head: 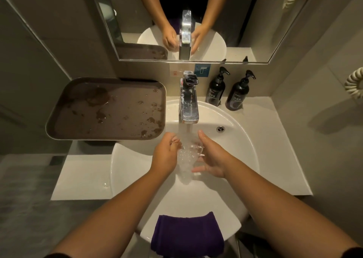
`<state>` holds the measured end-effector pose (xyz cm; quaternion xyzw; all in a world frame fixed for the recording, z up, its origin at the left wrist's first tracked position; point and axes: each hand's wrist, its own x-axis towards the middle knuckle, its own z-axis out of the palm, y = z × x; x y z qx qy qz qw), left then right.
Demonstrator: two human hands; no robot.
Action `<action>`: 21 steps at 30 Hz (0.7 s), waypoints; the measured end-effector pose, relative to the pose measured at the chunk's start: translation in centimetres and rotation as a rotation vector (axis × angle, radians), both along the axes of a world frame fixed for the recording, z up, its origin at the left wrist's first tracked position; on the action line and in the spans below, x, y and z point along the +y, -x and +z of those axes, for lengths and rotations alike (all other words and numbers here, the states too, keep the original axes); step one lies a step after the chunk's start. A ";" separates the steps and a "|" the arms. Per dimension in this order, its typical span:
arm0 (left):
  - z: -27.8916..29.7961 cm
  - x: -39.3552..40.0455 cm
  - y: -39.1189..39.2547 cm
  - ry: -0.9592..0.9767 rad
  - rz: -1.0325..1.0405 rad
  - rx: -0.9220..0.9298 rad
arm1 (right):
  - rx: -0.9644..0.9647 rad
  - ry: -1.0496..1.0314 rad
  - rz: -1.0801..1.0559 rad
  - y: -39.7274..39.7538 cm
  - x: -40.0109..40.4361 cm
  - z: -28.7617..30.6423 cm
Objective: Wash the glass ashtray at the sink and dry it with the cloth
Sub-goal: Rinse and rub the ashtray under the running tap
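- The step in hand looks like the washing: water runs from the square chrome tap [188, 102] straight down onto the clear glass ashtray [191, 149], which is held between both hands over the round white ceramic sink [245, 140].
- The left hand [166, 155] is on the ashtray's left side, fingers curled in towards the glass; it seems to be gripping or rubbing the rim, though splashing water blurs the exact contact.
- The right hand [213, 157] is on the ashtray's right side, mostly open, the palm turned towards the glass and the fingers spread under and beside it, cradling it rather than clamping it.
- The ashtray itself sits in the gap between the two hands, directly below the spout and above the basin; its outline is hard to trace through the stream.
- The drying is not yet begun: the folded dark purple cloth [186, 236] lies draped over the near rim of the sink, apart from both hands.
- The next move probably calls for lifting the wet, slippery glass clear of the stream with a firm hold, shutting off the tap, and reaching back for the cloth.
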<state>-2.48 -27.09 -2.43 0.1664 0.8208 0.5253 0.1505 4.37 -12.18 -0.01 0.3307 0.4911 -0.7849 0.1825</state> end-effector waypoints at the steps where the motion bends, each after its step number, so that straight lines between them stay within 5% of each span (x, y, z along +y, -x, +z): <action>1: 0.0 0.0 -0.3 -0.027 -0.014 0.003 | -0.029 0.038 -0.038 0.1 -0.2 -0.1; 6: 1.0 -0.1 -1.0 -0.114 -0.075 -0.143 | 0.007 0.049 -0.243 1.1 -1.2 0.0; 10: 1.8 -0.6 -0.8 -0.252 -0.219 -0.568 | 0.066 -0.080 -0.328 1.1 -1.2 -0.5; 14: 2.0 0.3 -1.0 -0.461 0.108 -0.969 | 0.256 -0.274 -0.294 1.3 -1.4 -0.8; 16: 2.0 0.9 -1.1 -0.298 0.230 -0.923 | 0.332 -0.381 -0.193 1.5 -1.5 -0.7; 21: 1.3 0.9 -1.3 -0.199 0.279 -0.418 | 0.345 -0.583 0.034 1.6 -1.2 -0.6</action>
